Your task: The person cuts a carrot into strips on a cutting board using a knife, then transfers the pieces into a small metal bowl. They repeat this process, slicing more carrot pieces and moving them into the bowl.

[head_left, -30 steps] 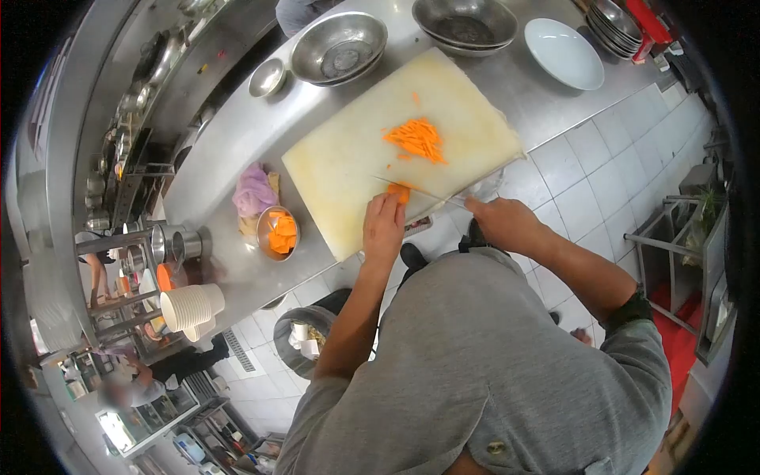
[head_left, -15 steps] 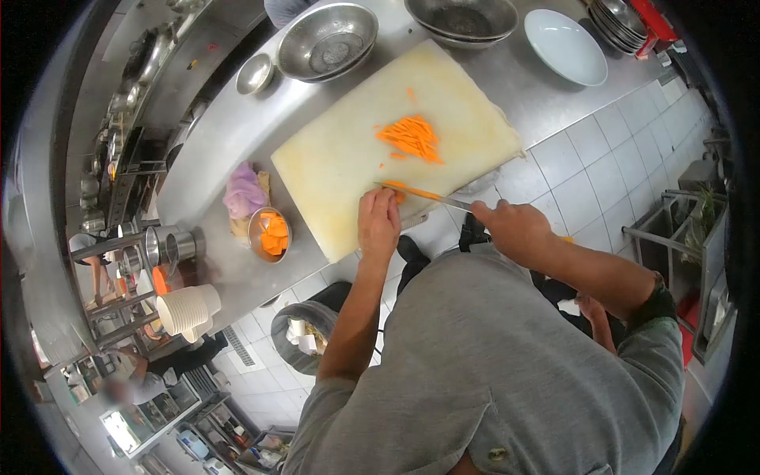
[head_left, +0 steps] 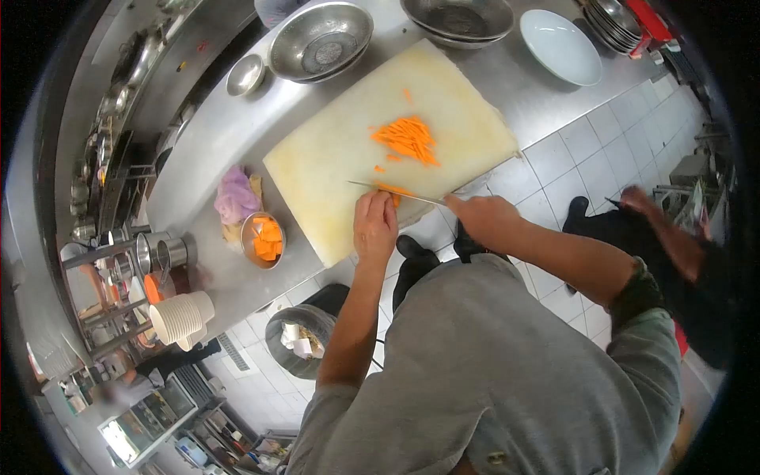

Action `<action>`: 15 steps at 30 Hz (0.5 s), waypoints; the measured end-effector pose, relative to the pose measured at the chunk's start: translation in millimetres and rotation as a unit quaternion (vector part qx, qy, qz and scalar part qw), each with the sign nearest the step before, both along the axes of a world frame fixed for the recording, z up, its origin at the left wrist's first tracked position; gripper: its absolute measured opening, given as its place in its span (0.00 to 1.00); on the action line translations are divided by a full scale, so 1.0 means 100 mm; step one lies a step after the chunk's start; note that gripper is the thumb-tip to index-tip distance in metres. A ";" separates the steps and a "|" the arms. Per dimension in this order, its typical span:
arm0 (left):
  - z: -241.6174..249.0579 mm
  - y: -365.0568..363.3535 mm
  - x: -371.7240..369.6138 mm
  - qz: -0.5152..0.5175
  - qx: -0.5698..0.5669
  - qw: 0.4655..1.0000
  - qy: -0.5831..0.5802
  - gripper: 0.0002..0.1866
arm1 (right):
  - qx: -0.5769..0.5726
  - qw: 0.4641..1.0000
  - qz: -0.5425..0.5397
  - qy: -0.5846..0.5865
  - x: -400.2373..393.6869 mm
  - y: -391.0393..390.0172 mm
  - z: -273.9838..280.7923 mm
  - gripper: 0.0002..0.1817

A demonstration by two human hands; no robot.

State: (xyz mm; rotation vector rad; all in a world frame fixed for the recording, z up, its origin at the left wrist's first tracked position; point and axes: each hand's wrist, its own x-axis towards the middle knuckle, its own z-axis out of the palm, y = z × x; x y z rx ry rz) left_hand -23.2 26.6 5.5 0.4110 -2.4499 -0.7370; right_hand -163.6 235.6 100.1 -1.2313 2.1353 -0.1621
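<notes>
My right hand (head_left: 484,220) is wrapped round the handle of a kitchen knife (head_left: 423,198). Its long thin blade points left across the near edge of the white cutting board (head_left: 317,162). Right in front of my left hand (head_left: 374,227), the blade lies against some orange carrot (head_left: 396,190). The left fingers are curled and pressed down on carrot at the board's edge, partly hidden under them. Farther up the board is a pile of carrot strips (head_left: 406,138), with several small bits scattered round it.
A metal bowl of carrot slices (head_left: 267,239) stands left of the board, beside a purple cloth or bag (head_left: 236,195). Metal bowls (head_left: 323,43) and a white plate (head_left: 560,47) line the far side. A bin (head_left: 289,340) stands below. Another person (head_left: 661,253) is at the right.
My right hand and the knife have shifted left, so the blade tip now reaches past my left fingers. The other person has come out from behind my right arm to the right.
</notes>
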 end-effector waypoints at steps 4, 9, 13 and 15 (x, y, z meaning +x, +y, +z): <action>0.02 -0.01 0.01 0.000 -0.008 1.000 -0.016 0.07 | 0.002 1.000 -0.024 0.000 0.10 -0.13 0.16 0.20; -0.06 -0.07 0.06 -0.010 0.010 1.000 -0.015 0.06 | 0.069 0.997 -0.034 0.000 0.22 0.14 0.22 0.26; -0.07 -0.08 0.05 -0.019 0.007 1.000 -0.012 0.06 | 0.022 0.998 -0.059 0.016 0.29 -0.21 -0.12 0.26; -0.06 -0.06 0.08 -0.025 0.006 1.000 0.009 0.04 | -0.019 0.999 -0.022 0.036 0.23 -0.29 -0.18 0.26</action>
